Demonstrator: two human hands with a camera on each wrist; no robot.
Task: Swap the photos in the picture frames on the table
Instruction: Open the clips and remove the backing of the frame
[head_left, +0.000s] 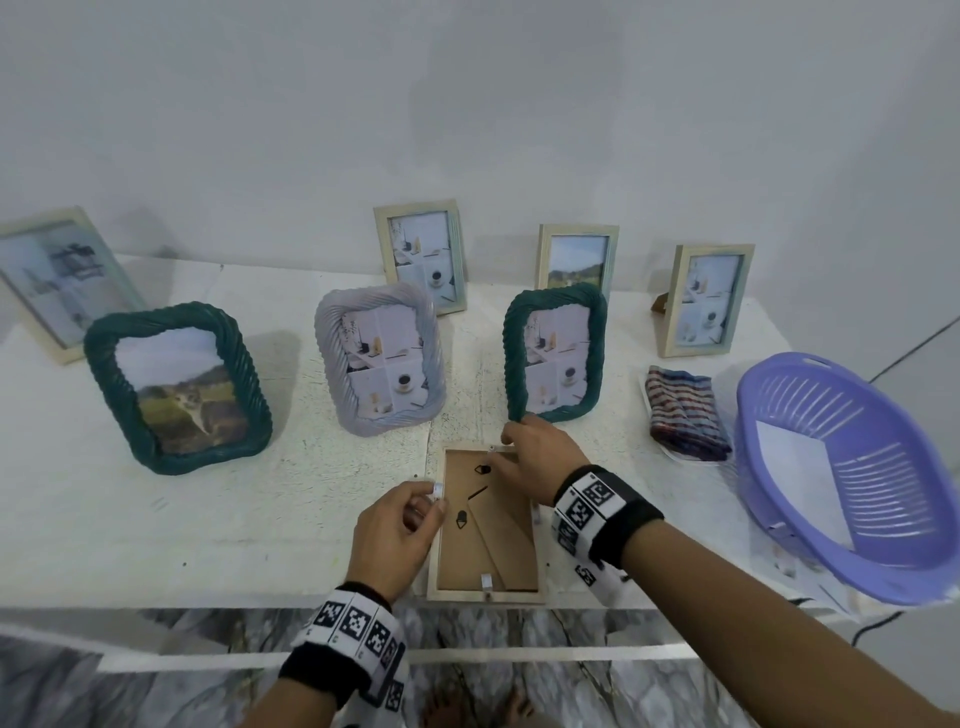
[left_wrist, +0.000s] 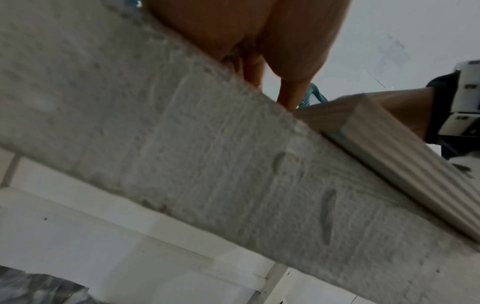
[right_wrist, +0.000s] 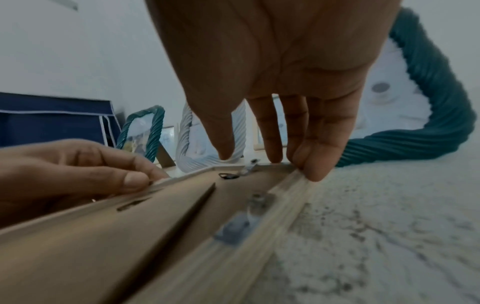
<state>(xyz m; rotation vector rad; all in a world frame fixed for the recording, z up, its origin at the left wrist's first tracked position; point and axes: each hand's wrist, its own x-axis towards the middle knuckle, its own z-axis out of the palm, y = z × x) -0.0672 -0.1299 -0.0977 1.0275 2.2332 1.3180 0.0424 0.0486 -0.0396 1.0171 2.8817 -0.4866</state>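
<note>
A pale wooden frame (head_left: 488, 540) lies face down at the table's front edge, its brown backing board and folded stand leg facing up. My left hand (head_left: 436, 498) has curled fingers and pinches a small metal clip (head_left: 438, 490) on the frame's left rim. My right hand (head_left: 506, 452) reaches over the frame, and its straight fingertips (right_wrist: 311, 174) rest on the far right corner of the rim. The right wrist view shows the backing (right_wrist: 155, 236), another clip (right_wrist: 233, 228) on the right rim, and my left hand (right_wrist: 135, 179) at the left rim.
Three twisted-rim frames stand upright behind the face-down one: dark green (head_left: 179, 382), lavender (head_left: 382, 358) and dark green (head_left: 556, 353). Several pale wooden frames line the wall, such as one (head_left: 421, 257). A folded striped cloth (head_left: 685, 413) and a purple basket (head_left: 852, 467) sit at the right.
</note>
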